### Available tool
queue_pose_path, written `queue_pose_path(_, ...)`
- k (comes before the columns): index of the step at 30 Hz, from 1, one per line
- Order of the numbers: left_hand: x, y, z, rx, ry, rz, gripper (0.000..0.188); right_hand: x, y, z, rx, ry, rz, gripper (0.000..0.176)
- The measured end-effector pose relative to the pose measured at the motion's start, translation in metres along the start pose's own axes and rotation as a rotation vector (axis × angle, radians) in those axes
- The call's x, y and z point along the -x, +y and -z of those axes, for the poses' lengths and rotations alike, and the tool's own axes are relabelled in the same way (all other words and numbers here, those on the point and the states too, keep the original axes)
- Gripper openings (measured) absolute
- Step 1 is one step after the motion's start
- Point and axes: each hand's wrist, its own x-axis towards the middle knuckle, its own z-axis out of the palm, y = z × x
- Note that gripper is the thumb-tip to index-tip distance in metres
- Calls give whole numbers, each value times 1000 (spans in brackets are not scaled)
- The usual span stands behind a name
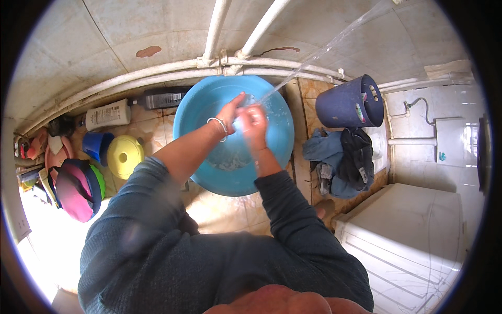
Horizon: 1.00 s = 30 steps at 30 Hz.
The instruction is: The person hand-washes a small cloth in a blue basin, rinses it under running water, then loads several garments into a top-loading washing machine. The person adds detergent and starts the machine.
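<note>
Over a round light-blue plastic basin [233,188], my left hand [230,112], with a bracelet at the wrist, holds a small pale bluish thing [237,125]. My right hand [254,126] is pressed against it with curled fingers, blurred by motion. The pale thing is mostly covered by the hands, so its kind is unclear. A thin stream of water [290,78] comes down from the upper right onto the hands. Cloudy, whitish water with suds [229,160] lies in the basin's bottom.
To the right are a dark purple plastic bin [339,104], a heap of dark and denim clothes [339,157] and a white cabinet-like appliance [404,219]. White pipes [157,70] run along the wall. At left lie bottles [108,115], a blue pail [94,145] and a yellow lidded container [124,157].
</note>
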Motion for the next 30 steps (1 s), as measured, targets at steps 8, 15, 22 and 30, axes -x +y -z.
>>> queue_pose_path(8,-28,-28,-8,50,87,-297,28,-31,-7,-6,331,455,-457,14)
queue_pose_path(15,-19,-19,-6,31,232,-251,28,-3,14,-24,82,284,-360,21)
queue_pose_path(22,23,23,-27,-18,-42,-368,18,-21,54,25,233,267,-526,23)
queue_pose_path(30,16,18,1,-303,190,-469,34,-15,-22,33,-638,186,-644,17)
